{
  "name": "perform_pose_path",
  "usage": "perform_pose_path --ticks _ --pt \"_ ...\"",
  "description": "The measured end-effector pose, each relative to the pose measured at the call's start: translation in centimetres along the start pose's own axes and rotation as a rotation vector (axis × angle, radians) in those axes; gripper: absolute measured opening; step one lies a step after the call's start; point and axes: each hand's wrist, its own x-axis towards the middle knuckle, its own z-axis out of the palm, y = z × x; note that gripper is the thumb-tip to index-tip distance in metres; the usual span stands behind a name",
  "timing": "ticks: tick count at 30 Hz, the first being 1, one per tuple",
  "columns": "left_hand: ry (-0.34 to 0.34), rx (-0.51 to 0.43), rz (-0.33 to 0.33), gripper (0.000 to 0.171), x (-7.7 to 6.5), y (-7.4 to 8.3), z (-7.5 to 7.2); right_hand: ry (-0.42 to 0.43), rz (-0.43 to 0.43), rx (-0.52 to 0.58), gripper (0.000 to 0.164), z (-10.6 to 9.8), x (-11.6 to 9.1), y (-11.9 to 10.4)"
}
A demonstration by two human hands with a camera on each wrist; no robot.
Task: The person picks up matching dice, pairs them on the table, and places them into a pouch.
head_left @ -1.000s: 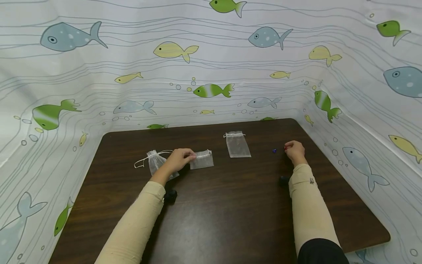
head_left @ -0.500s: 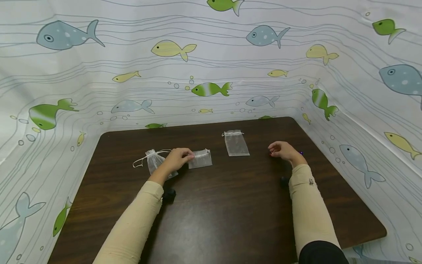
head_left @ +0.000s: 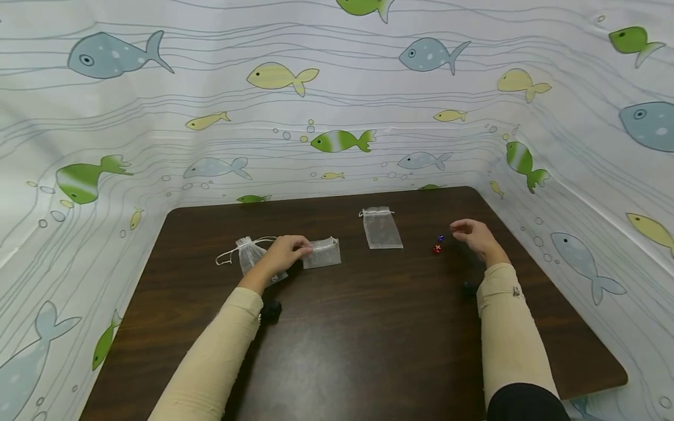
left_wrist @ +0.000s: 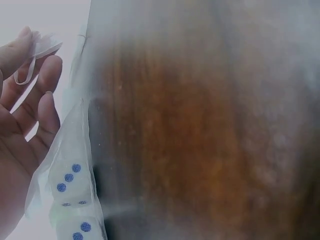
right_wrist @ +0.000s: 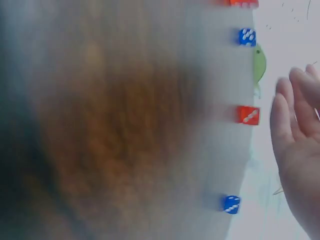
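My left hand point(head_left: 284, 252) pinches the edge of a sheer white drawstring pouch point(head_left: 325, 255) on the dark table. In the left wrist view, thumb and fingers hold its pale edge, with a loop of cord point(left_wrist: 26, 75) hanging down. Under that wrist lies a second sheer pouch point(head_left: 246, 251), its white cords spread out; white dice with blue dots point(left_wrist: 70, 180) show through it in the left wrist view. My right hand point(head_left: 476, 238) hovers at the right, fingers relaxed, holding nothing visible. Left of it lie a red die point(head_left: 437, 249) and a blue die point(head_left: 440, 238).
A third flat pouch point(head_left: 382, 229) lies at the back, between the hands. The right wrist view shows several dice in a row, among them a red die point(right_wrist: 249, 116) and a blue die point(right_wrist: 231, 205). Fish-print sheeting point(head_left: 337, 105) surrounds the dark wooden table point(head_left: 358, 327).
My right hand, which earlier held a red die in its fingertips, moved left, then back right without it. The red die now lies near the blue one. The left hand stays put.
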Motion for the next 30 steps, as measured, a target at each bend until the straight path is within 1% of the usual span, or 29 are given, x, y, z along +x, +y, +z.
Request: perform_pose_path --ticks 3,5,7,9,11,15,19,21,27,30 --pt "0.0 -0.005 0.007 0.015 0.0 0.1 0.0 0.088 0.03 0.042 0.037 -0.6 0.4 0.4" --pt "-0.004 -0.006 0.011 0.016 0.0 0.2 0.0 0.118 0.049 0.029 0.04 -1.0 0.5 0.6" --pt "-0.008 -0.006 0.012 0.015 0.0 0.3 -0.1 0.123 0.066 -0.002 0.042 -1.3 0.6 0.7" --pt "-0.01 -0.001 0.006 0.016 0.0 0.4 -0.1 0.102 0.083 -0.025 0.044 -1.5 0.8 0.9" --pt "-0.01 0.009 -0.002 0.016 0.0 0.3 -0.1 0.059 0.096 -0.035 0.047 -1.6 1.0 1.0" --pt "-0.01 0.023 -0.017 0.016 0.0 0.2 -0.3 0.006 0.115 -0.04 0.044 -1.0 1.9 1.6" --pt "-0.024 0.024 -0.004 0.016 0.2 0.3 -0.2 0.006 0.087 -0.085 0.038 -0.6 1.5 1.6" --pt "-0.028 0.021 0.001 0.016 0.2 0.3 -0.2 -0.01 0.067 -0.106 0.036 -0.6 1.2 1.3" --pt "-0.029 0.01 0.01 0.016 0.4 0.5 -0.2 -0.116 0.037 -0.121 0.033 -0.5 0.8 0.8" --pt "-0.028 0.008 0.016 0.016 0.4 0.5 -0.1 -0.177 0.022 -0.095 0.029 -0.4 0.7 0.7"
